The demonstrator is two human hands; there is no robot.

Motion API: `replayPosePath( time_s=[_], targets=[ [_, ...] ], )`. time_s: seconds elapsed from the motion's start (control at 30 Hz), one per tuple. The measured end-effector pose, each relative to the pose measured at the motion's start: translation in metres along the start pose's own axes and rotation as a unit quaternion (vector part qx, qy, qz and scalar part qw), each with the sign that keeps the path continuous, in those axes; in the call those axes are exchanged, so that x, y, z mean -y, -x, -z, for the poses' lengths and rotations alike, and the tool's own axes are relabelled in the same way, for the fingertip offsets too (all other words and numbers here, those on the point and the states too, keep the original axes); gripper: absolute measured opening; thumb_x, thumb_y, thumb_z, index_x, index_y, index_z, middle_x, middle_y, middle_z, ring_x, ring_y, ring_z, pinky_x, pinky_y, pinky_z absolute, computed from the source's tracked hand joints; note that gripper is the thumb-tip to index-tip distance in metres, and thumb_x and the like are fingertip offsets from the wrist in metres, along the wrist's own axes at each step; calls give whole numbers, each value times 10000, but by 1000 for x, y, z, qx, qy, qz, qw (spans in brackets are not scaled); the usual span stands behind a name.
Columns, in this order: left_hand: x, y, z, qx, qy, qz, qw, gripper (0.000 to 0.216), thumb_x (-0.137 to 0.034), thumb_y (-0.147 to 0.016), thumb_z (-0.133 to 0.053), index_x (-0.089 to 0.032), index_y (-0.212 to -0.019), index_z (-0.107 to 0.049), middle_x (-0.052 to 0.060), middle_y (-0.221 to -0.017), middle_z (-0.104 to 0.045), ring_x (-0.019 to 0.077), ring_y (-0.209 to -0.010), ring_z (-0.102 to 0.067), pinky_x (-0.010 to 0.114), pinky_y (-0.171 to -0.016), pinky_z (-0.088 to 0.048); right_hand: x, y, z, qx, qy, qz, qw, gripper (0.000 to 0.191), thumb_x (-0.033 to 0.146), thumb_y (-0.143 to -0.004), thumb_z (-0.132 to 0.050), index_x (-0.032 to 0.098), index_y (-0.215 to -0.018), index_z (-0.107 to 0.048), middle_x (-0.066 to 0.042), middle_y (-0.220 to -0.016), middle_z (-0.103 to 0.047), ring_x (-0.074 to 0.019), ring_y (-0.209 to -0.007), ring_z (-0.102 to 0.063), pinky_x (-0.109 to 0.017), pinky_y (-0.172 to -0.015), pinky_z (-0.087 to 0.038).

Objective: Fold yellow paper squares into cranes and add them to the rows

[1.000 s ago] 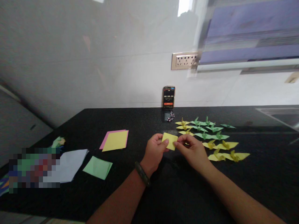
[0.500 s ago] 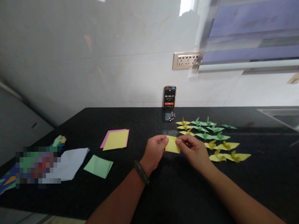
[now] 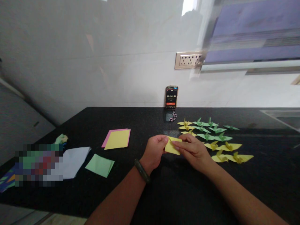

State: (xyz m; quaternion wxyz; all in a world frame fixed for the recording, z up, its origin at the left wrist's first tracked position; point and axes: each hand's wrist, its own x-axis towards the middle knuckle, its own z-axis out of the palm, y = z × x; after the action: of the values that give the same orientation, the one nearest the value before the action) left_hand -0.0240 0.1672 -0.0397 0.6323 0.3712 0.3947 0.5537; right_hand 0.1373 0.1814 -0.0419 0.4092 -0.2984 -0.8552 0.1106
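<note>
A small square of folded yellow paper (image 3: 172, 149) is held above the black countertop between both my hands. My left hand (image 3: 156, 149), with a dark bangle at the wrist, pinches its left edge, thumb on top. My right hand (image 3: 193, 150) grips the right side, its fingers lying over the paper's upper face near a crease. The fingers under the paper are hidden. Just beyond and right of my right hand stand rows of folded paper cranes, yellow ones (image 3: 228, 146) and green ones (image 3: 207, 136).
To the left lie yellow sheets (image 3: 117, 139) over a pink one (image 3: 106, 139), a folded green paper (image 3: 100, 165) and white paper (image 3: 76, 161). A phone (image 3: 171, 97) showing a timer leans on the wall, its beaded strap (image 3: 173, 116) in front. A sink edge (image 3: 278, 117) is at far right.
My right fingers have shifted left across the top of the yellow paper, where a diagonal crease or flap now shows. My left hand keeps its hold. The view has moved slightly.
</note>
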Motion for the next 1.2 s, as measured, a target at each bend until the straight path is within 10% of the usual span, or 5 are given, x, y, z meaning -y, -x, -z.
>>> replayPosePath(
  time_s=[1.2],
  targets=[
    [-1, 2, -1, -37, -56, 2, 998, 200, -280, -595, -706, -100, -608, -622, 1, -519, -568, 72, -462, -452, 210, -475, -324, 1, -2, 0, 68, -46, -9, 997, 196, 203, -848, -493, 204, -910, -679, -43, -798, -531, -127, -713, -529, -249, -625, -441]
  ],
)
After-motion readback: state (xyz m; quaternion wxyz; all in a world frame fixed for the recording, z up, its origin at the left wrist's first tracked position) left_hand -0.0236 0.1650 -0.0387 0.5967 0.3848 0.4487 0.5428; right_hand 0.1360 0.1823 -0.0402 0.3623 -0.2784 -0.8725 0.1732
